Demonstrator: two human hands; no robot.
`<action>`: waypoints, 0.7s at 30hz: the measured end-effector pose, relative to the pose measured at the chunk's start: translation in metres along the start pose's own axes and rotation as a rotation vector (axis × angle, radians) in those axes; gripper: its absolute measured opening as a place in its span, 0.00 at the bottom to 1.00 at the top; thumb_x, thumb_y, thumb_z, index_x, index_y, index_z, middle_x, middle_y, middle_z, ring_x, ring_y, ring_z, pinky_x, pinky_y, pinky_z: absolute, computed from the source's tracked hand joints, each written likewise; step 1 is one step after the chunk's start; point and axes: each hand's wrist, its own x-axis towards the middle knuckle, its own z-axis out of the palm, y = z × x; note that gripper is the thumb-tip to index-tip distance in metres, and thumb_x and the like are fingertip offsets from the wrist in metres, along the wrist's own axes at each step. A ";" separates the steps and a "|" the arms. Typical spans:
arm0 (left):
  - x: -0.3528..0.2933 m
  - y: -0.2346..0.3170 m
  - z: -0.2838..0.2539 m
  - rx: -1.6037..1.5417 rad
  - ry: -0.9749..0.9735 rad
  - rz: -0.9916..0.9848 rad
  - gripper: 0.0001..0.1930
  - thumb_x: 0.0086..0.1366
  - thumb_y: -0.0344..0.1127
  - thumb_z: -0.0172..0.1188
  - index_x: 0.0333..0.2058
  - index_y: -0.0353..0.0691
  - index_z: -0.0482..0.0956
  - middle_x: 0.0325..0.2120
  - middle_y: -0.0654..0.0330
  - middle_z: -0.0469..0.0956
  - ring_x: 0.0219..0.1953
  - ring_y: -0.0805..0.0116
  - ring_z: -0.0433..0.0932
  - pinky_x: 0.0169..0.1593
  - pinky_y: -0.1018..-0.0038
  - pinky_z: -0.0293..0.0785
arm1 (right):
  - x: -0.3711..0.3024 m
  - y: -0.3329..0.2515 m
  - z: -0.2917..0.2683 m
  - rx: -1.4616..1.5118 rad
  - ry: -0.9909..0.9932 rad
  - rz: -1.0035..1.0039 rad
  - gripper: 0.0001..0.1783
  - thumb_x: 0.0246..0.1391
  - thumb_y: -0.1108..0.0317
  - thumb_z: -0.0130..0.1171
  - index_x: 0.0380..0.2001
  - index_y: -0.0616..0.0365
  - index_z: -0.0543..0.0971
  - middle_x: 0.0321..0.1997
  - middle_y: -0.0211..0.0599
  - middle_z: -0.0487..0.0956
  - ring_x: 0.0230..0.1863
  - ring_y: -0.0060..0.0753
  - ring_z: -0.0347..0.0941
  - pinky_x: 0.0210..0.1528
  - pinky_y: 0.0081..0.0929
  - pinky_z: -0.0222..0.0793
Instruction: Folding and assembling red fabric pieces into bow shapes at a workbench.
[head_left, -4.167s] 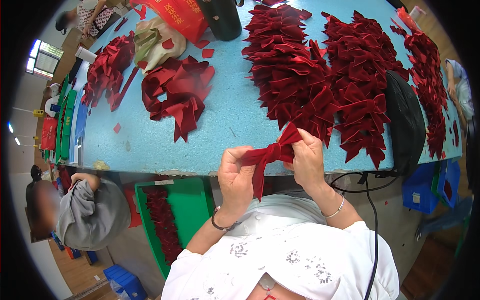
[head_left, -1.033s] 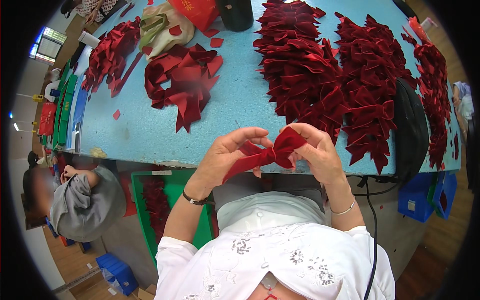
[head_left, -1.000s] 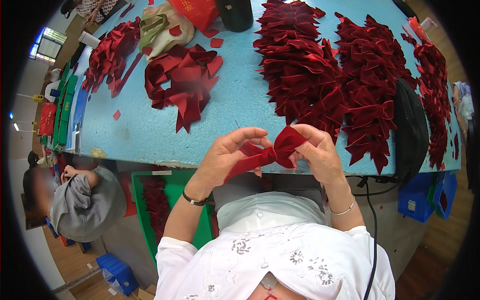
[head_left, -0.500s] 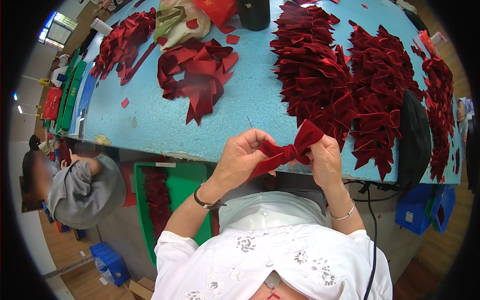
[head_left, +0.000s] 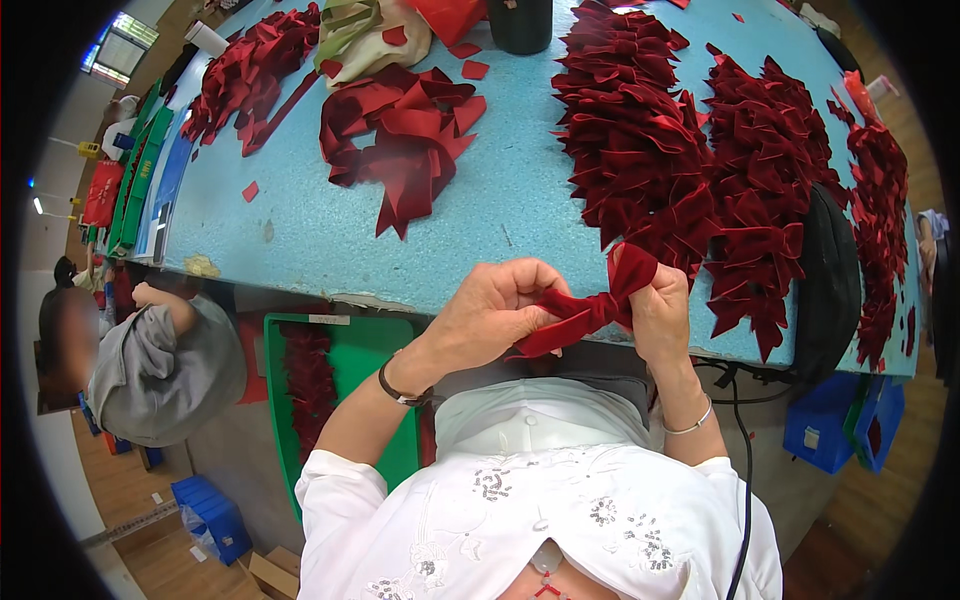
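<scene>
A dark red velvet bow [head_left: 600,308] with a knotted centre is stretched between my two hands, just off the table's front edge. My left hand [head_left: 500,305] pinches its left loop and tail between thumb and fingers. On the other side, my right hand [head_left: 662,312] is closed on the right loop, its fingertips partly hidden behind the velvet. Just beyond my right hand a long heap of finished red bows [head_left: 640,150] lies on the blue table [head_left: 300,235]. Loose red ribbon lengths [head_left: 400,150] lie further off to the left.
More bow rows [head_left: 765,170] lie at right, beside a black bag [head_left: 828,290]. A green bin [head_left: 360,370] holding bows stands below the table edge at left. A dark cup [head_left: 520,25] and cloth bag [head_left: 365,45] stand at the back. Another person [head_left: 165,370] sits at left.
Both hands have shifted slightly right with the bow. The right loop, earlier spread up and outward, now sits more rounded and upright against my right fingers.
</scene>
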 end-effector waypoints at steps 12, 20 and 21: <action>0.006 -0.014 0.000 0.012 0.018 0.174 0.03 0.61 0.20 0.53 0.34 0.29 0.71 0.35 0.51 0.75 0.33 0.67 0.79 0.38 0.75 0.78 | 0.004 0.007 -0.006 -0.153 0.073 -0.063 0.23 0.61 0.61 0.49 0.12 0.55 0.67 0.11 0.16 0.59 0.14 0.08 0.49 0.15 0.15 0.42; 0.008 -0.013 0.003 -0.003 -0.003 0.201 0.02 0.61 0.19 0.52 0.32 0.29 0.69 0.37 0.49 0.74 0.34 0.63 0.79 0.40 0.72 0.79 | 0.008 0.014 -0.013 0.012 0.031 -0.007 0.24 0.62 0.59 0.47 0.11 0.54 0.66 0.07 0.22 0.62 0.06 0.14 0.50 0.07 0.17 0.40; 0.008 -0.013 0.003 -0.010 -0.004 0.197 0.02 0.61 0.19 0.52 0.32 0.29 0.69 0.37 0.49 0.74 0.35 0.63 0.79 0.40 0.72 0.79 | 0.008 0.012 -0.013 0.012 0.031 -0.007 0.24 0.62 0.59 0.47 0.11 0.54 0.66 0.07 0.22 0.62 0.06 0.14 0.50 0.07 0.17 0.40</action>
